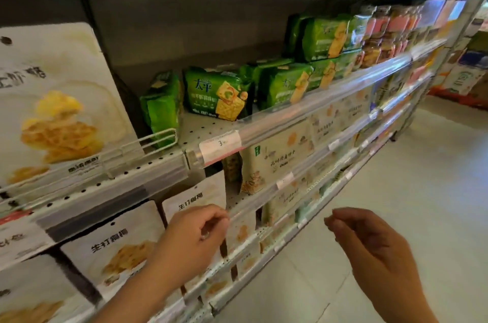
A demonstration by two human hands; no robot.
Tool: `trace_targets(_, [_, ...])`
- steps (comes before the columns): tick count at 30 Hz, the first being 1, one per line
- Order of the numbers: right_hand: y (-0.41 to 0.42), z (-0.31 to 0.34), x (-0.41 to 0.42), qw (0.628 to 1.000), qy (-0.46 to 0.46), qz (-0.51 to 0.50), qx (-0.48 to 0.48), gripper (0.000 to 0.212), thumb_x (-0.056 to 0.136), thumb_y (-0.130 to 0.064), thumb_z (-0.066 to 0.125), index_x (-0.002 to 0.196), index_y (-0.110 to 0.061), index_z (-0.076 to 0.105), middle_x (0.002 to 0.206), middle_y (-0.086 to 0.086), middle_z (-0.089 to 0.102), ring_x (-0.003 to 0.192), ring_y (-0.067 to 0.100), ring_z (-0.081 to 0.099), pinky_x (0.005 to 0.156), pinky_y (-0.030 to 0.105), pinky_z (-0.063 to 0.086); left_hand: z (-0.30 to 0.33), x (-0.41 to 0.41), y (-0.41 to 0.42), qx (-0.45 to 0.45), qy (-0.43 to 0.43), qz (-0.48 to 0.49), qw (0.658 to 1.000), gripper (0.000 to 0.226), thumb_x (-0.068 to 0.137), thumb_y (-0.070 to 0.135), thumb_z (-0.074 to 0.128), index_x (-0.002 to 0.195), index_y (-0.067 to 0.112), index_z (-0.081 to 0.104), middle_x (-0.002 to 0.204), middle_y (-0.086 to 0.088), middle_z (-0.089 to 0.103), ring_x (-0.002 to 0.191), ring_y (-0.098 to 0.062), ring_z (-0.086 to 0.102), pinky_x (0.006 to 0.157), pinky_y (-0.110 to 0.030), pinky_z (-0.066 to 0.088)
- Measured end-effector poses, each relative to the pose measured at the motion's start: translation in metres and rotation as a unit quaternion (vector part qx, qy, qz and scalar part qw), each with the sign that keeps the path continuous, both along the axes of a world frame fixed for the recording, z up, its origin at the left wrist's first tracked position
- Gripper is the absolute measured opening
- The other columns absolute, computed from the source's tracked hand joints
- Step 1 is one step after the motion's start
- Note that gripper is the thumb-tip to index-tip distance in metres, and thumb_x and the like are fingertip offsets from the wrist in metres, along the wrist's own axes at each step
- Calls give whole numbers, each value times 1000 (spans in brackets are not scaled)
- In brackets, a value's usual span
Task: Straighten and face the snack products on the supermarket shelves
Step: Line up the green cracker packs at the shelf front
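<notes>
Green cracker packs (219,94) lie on the middle shelf (303,114); the leftmost pack (161,108) stands turned on its side, and more green packs (324,37) are stacked further right. White cracker pouches (195,199) stand on the shelf below. My left hand (195,238) hovers in front of one of these pouches with its fingers curled closed, nothing visibly in it. Over the aisle floor, my right hand (369,248) is raised away from the shelves, fingers loosely extended and holding nothing.
A large white pouch (52,100) stands at the left behind a wire divider (158,137). Cream boxes (280,156) fill the lower shelf to the right. A price tag (220,147) sits on the shelf rail. The tiled aisle floor (396,164) lies to the right.
</notes>
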State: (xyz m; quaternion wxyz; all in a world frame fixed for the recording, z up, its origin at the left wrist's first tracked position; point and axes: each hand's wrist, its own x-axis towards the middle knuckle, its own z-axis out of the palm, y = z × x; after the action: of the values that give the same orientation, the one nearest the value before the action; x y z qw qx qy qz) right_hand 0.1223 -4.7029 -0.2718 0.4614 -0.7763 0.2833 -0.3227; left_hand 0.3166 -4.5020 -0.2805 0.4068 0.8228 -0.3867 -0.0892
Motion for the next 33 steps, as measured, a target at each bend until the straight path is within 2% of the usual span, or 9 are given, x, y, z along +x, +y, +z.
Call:
trace_targets(3, [-44,32,53,992,0,105,-66,16,84,-24,68,87,-40,69,85,-19,71,78,1,66,59,10,49,6,4,3,8,10,80,997,14,94,36,57,89,45,66,90,35,65,83,9,60,64,-9,45])
trace_targets(6, [-62,74,108,972,-19,188,-141,11,84,-30,63,89,-40,65,88,-24,67,80,-1,64,60,9,49,27,6,9,4,-34,164,986,15,93,35,57,83,46,62,88,39,60,84,10,57,65,-6,43])
trace_targets(9, [-67,110,162,946,-43,241,-214,9,86,-34,60,94,-38,62,90,-26,65,83,-6,62,64,6,47,60,12,12,-26,-156,235,959,18,89,30,61,81,46,56,71,22,61,76,0,58,56,-9,43])
trace_targets(12, [-69,140,210,919,-34,250,-303,22,86,-43,60,107,-36,61,88,-26,64,84,-11,59,69,1,41,96,24,6,-36,-274,283,919,10,88,34,59,98,35,58,93,21,50,67,-3,54,57,-10,37])
trace_targets(15, [-68,160,249,879,9,248,-407,41,86,-47,62,121,-26,63,111,-9,65,95,0,56,81,15,43,121,45,-6,-9,-306,316,898,38,87,42,56,121,24,57,118,10,41,63,-3,54,61,-17,45])
trace_targets(17, [-67,167,268,852,56,257,-453,52,83,-56,57,124,-25,61,119,-3,63,104,10,57,87,25,47,131,57,-17,38,-294,343,891,54,85,52,50,132,27,48,129,7,35,71,-9,58,66,-26,50])
trace_targets(21, [-69,169,292,806,161,298,-486,64,79,-67,53,130,-27,55,126,-1,61,111,21,57,91,41,51,133,73,-31,144,-309,371,864,61,83,63,41,136,32,42,135,3,37,85,-19,63,68,-32,55])
trace_targets(26, [-76,164,310,768,184,344,-508,60,76,-71,52,125,-35,53,111,-4,63,93,18,60,75,34,53,125,77,-35,147,-319,389,852,49,83,59,45,121,31,60,118,1,55,76,-20,63,53,-30,53])
trace_targets(33, [-81,171,322,731,183,397,-523,49,79,-60,60,117,-29,54,91,-6,62,71,5,54,60,27,49,126,76,-39,138,-308,434,835,38,84,53,56,117,34,62,100,0,60,70,-20,58,52,-30,52])
